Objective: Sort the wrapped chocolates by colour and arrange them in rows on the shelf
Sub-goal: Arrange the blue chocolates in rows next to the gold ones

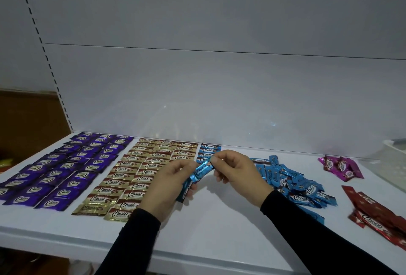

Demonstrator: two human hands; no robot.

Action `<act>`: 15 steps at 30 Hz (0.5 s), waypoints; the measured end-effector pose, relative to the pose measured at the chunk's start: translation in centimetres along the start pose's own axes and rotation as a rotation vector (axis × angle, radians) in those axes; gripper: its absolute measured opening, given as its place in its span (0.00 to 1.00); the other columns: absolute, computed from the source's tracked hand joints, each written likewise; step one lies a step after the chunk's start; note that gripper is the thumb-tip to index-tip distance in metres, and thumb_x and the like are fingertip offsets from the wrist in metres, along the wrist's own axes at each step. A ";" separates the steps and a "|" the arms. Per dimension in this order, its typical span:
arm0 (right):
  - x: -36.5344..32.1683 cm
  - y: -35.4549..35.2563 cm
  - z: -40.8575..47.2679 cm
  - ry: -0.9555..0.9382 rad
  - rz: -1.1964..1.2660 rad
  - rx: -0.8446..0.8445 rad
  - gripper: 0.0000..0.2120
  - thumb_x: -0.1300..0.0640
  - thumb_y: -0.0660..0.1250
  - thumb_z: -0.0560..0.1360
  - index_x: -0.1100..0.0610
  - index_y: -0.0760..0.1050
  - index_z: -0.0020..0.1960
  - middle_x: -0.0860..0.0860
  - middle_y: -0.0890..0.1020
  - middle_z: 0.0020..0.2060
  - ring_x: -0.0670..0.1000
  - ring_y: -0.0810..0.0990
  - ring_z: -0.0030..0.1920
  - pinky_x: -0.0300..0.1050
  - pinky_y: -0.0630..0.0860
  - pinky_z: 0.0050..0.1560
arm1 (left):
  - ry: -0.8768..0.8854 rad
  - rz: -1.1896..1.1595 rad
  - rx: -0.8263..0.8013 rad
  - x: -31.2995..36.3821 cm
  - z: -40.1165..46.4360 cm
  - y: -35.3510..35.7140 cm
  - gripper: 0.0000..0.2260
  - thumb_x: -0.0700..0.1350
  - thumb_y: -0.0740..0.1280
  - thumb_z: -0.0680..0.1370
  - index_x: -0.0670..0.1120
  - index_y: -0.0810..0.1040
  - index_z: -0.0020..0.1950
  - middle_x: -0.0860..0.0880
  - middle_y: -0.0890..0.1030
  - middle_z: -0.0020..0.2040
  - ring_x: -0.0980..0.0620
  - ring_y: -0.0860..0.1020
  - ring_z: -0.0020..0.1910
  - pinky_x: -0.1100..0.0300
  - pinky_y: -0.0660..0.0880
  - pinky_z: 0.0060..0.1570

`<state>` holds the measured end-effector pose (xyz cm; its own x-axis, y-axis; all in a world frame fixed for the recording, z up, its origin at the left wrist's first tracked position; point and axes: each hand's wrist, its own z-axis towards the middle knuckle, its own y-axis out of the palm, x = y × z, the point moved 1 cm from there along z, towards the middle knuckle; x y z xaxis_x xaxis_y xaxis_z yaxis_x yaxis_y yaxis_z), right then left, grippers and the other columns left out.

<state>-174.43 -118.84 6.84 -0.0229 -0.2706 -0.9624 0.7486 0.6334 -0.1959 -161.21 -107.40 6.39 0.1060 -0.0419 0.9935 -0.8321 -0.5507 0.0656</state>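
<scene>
Two black sleeves reach over the white shelf. The left hand and right hand pinch one blue chocolate between them above the shelf. Purple chocolates fill three rows, gold chocolates three, four blue chocolates in a row. Loose piles: blue pile, pink pile, red pile.
</scene>
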 end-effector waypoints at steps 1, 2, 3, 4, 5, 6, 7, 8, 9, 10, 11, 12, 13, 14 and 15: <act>0.0 0.0 -0.1 0.007 0.038 -0.007 0.05 0.57 0.67 0.79 0.55 0.80 0.46 0.49 0.81 0.31 0.47 0.78 0.31 0.39 0.74 0.34 | 0.008 0.022 0.013 0.0 0.1 0.0 0.08 0.47 0.67 0.81 0.46 0.84 0.53 0.46 0.84 0.38 0.54 0.79 0.31 0.60 0.74 0.29; -0.1 0.1 -0.2 0.012 0.072 -0.009 0.05 0.58 0.66 0.79 0.56 0.80 0.47 0.49 0.81 0.31 0.48 0.79 0.31 0.39 0.74 0.34 | 0.007 0.032 0.021 0.0 0.1 0.0 0.08 0.47 0.66 0.81 0.46 0.84 0.52 0.46 0.84 0.38 0.54 0.79 0.32 0.60 0.74 0.29; -0.1 0.1 -0.2 0.015 0.100 -0.008 0.05 0.58 0.66 0.79 0.57 0.80 0.47 0.50 0.82 0.31 0.48 0.79 0.32 0.39 0.75 0.34 | -0.002 0.022 0.024 -0.1 0.1 0.0 0.08 0.47 0.66 0.81 0.46 0.84 0.52 0.45 0.85 0.39 0.53 0.79 0.32 0.60 0.74 0.30; -0.1 0.1 -0.2 0.018 0.127 -0.008 0.05 0.59 0.66 0.79 0.57 0.80 0.47 0.51 0.82 0.33 0.48 0.80 0.33 0.39 0.77 0.36 | -0.018 -0.001 0.021 -0.1 0.1 0.1 0.09 0.47 0.66 0.82 0.46 0.84 0.51 0.44 0.85 0.40 0.52 0.78 0.33 0.59 0.74 0.31; -0.2 0.1 -0.2 0.019 0.157 -0.016 0.05 0.59 0.66 0.79 0.58 0.80 0.48 0.52 0.83 0.35 0.49 0.81 0.35 0.39 0.78 0.38 | -0.033 -0.025 0.013 -0.2 0.1 0.1 0.09 0.47 0.66 0.82 0.45 0.84 0.51 0.43 0.85 0.40 0.52 0.78 0.33 0.58 0.74 0.31; -0.3 0.1 -0.2 0.024 0.188 -0.029 0.06 0.58 0.66 0.79 0.60 0.80 0.49 0.53 0.83 0.37 0.49 0.82 0.37 0.40 0.79 0.40 | -0.044 -0.039 0.001 -0.2 0.1 0.0 0.09 0.47 0.66 0.82 0.45 0.84 0.50 0.43 0.85 0.41 0.51 0.77 0.33 0.58 0.73 0.32; -0.3 0.1 -0.2 0.034 0.210 -0.037 0.07 0.57 0.67 0.79 0.60 0.80 0.49 0.54 0.84 0.39 0.49 0.82 0.39 0.41 0.80 0.43 | -0.047 -0.044 -0.014 -0.2 0.1 0.0 0.08 0.46 0.66 0.81 0.44 0.84 0.51 0.43 0.85 0.40 0.51 0.77 0.33 0.59 0.73 0.32; -0.3 0.1 -0.2 0.044 0.221 -0.042 0.07 0.57 0.68 0.78 0.61 0.81 0.49 0.54 0.84 0.39 0.49 0.83 0.39 0.42 0.80 0.44 | -0.046 -0.050 -0.022 -0.3 0.1 0.0 0.07 0.45 0.67 0.81 0.43 0.83 0.51 0.43 0.84 0.40 0.52 0.77 0.32 0.59 0.73 0.31; -0.3 0.0 -0.2 0.051 0.229 -0.042 0.06 0.57 0.68 0.77 0.60 0.81 0.48 0.54 0.84 0.39 0.49 0.83 0.40 0.42 0.80 0.45 | -0.044 -0.056 -0.016 -0.3 0.2 -0.1 0.06 0.44 0.69 0.80 0.43 0.83 0.52 0.44 0.84 0.39 0.52 0.77 0.32 0.59 0.73 0.31; -0.3 -0.1 -0.3 0.054 0.234 -0.041 0.04 0.59 0.69 0.77 0.60 0.81 0.48 0.54 0.85 0.39 0.49 0.83 0.40 0.42 0.80 0.45 | -0.044 -0.063 0.000 -0.3 0.3 -0.1 0.04 0.42 0.70 0.79 0.43 0.83 0.52 0.44 0.84 0.38 0.52 0.77 0.32 0.60 0.73 0.31; -0.2 -0.1 -0.3 0.060 0.234 -0.040 0.02 0.62 0.70 0.76 0.59 0.80 0.48 0.53 0.85 0.39 0.49 0.83 0.39 0.41 0.80 0.44 | -0.047 -0.068 0.022 -0.3 0.5 -0.3 0.04 0.40 0.71 0.78 0.43 0.83 0.51 0.44 0.84 0.38 0.52 0.77 0.31 0.59 0.74 0.31; -0.1 -0.2 -0.3 0.061 0.223 -0.038 0.04 0.65 0.70 0.75 0.58 0.80 0.48 0.53 0.85 0.39 0.48 0.84 0.39 0.40 0.80 0.44 | -0.051 -0.070 0.043 -0.2 0.6 -0.4 0.04 0.39 0.71 0.77 0.44 0.83 0.51 0.43 0.84 0.38 0.52 0.77 0.31 0.59 0.75 0.31; 0.0 -0.2 -0.3 0.063 0.205 -0.040 0.05 0.66 0.70 0.75 0.57 0.79 0.48 0.52 0.85 0.40 0.48 0.84 0.38 0.40 0.80 0.43 | -0.054 -0.068 0.058 -0.2 0.7 -0.5 0.05 0.38 0.71 0.77 0.44 0.83 0.51 0.42 0.84 0.38 0.52 0.77 0.32 0.58 0.75 0.32; 0.1 -0.3 -0.3 0.062 0.185 -0.041 0.06 0.67 0.70 0.75 0.57 0.79 0.48 0.53 0.86 0.40 0.48 0.84 0.39 0.39 0.80 0.43 | -0.055 -0.067 0.067 -0.2 0.8 -0.5 0.05 0.38 0.71 0.77 0.45 0.83 0.51 0.40 0.84 0.39 0.51 0.77 0.32 0.57 0.75 0.33; 0.1 -0.3 -0.3 0.060 0.169 -0.039 0.07 0.67 0.70 0.75 0.57 0.78 0.48 0.53 0.86 0.40 0.48 0.84 0.39 0.39 0.79 0.42 | -0.051 -0.069 0.072 -0.1 0.8 -0.4 0.05 0.38 0.71 0.77 0.45 0.83 0.51 0.39 0.85 0.40 0.51 0.77 0.32 0.56 0.75 0.34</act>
<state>-174.86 -118.80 6.72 0.0607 -0.1156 -0.9914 0.7191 0.6940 -0.0369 -160.44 -107.77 6.15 0.1908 -0.0436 0.9807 -0.7809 -0.6120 0.1247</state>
